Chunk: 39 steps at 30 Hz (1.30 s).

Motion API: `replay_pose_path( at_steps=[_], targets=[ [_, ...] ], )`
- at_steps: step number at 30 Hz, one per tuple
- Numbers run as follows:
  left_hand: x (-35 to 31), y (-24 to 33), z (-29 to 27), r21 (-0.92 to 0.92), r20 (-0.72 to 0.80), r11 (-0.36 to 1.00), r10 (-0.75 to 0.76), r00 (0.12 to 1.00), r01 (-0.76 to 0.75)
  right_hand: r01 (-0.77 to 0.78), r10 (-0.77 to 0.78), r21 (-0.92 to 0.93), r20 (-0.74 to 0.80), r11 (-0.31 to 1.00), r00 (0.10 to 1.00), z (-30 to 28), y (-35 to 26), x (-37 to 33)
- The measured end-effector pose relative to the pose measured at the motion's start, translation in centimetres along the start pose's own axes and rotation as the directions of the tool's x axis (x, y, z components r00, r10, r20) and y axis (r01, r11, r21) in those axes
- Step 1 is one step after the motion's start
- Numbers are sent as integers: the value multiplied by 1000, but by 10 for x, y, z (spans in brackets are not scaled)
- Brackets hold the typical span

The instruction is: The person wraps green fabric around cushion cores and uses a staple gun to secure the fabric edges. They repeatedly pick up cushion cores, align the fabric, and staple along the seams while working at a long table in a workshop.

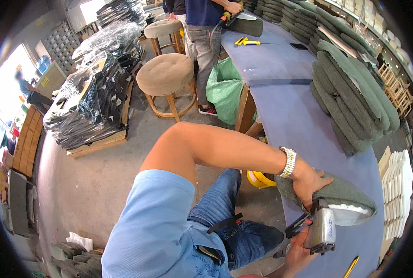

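A dark green fabric seat cushion (355,194) lies on the blue-grey table, its white inner side showing at the near edge. My left hand (308,183), with a metal-band watch on the wrist, grips the cushion's left part, thumb toward the near edge; some fingertips are hidden. In my right hand (299,245) is a staple gun (323,229) with a silver body and black parts. Its nose is close to the cushion's near edge, by my left thumb; whether it touches cannot be made out.
Stacked green cushions (350,97) line the table's far right side. A yellow pen (351,267) lies near me, yellow-handled tools (248,42) farther off. Left of the table are a green sack (225,90), round stools (165,74) and a wrapped pallet load (90,97). A co-worker (204,28) stands beyond.
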<state>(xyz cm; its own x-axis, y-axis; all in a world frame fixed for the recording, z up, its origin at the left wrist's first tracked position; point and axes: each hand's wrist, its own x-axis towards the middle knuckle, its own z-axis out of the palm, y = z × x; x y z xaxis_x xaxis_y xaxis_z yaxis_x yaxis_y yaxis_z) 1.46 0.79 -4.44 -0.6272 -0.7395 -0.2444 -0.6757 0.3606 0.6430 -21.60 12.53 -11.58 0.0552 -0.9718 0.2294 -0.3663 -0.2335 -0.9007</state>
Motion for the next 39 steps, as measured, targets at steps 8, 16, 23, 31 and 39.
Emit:
replay_pose_path(
  at_steps=[8,16,23,31,39],
  targets=[
    [-13,18,3,189,-74,982,12,997,2,-169,192,215,-90,962,977,10,-26,-8],
    [-33,20,-2,251,-182,962,-57,982,102,86,-87,59,13,995,996,-4,-22,-22],
    [-23,26,0,278,-168,959,-11,986,58,258,-259,-20,-42,966,965,-6,-13,-17],
    [-31,28,4,333,-174,940,-23,985,81,194,-195,13,82,981,977,-2,-18,-14],
    [-25,26,4,344,-192,936,-12,981,78,206,-199,-73,102,976,975,1,-13,-11]
  ],
)
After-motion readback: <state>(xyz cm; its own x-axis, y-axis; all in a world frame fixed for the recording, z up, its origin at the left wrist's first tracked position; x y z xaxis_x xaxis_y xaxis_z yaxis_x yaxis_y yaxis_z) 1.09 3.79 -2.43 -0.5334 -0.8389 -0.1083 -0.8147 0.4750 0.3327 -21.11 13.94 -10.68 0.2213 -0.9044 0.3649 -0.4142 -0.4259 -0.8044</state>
